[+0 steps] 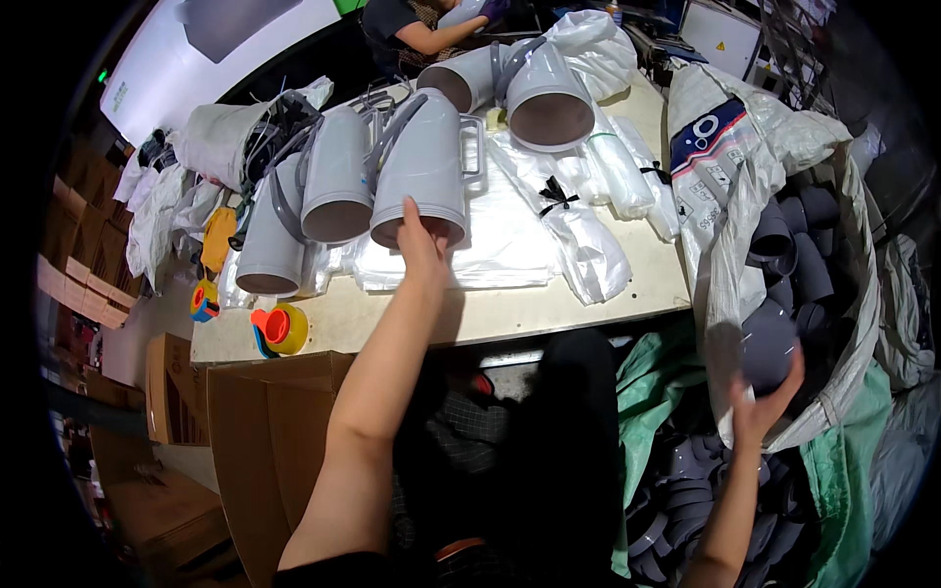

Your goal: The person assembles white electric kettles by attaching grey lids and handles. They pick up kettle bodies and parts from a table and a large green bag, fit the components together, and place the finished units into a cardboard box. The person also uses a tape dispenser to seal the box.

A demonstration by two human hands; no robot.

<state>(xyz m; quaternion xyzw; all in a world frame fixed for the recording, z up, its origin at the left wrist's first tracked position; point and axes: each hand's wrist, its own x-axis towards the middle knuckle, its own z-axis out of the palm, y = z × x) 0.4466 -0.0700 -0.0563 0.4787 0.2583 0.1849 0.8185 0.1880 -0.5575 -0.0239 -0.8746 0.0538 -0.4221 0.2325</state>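
My left hand point(421, 238) grips the lower rim of a light-grey plastic jug point(420, 162), its fingers partly inside the open end. The jug has a side handle and a curved grey strip along its body. More grey jugs lie beside it, one to the left point(338, 176) and one further left point(271, 240); another point(547, 98) lies at the back right. Low on the right, my right hand point(765, 402) holds a dark-grey round plastic part point(767, 348) at the mouth of a white woven sack point(853, 363). Similar dark parts point(804, 255) fill the sack.
White plastic bags point(500, 245) are stacked on the pale table point(647, 284). Yellow and red tape dispensers point(284, 328) stand at its left edge. Below are an open cardboard box point(245, 441) and a green sack point(652, 392) of dark parts. Across the table, a person point(431, 34) works.
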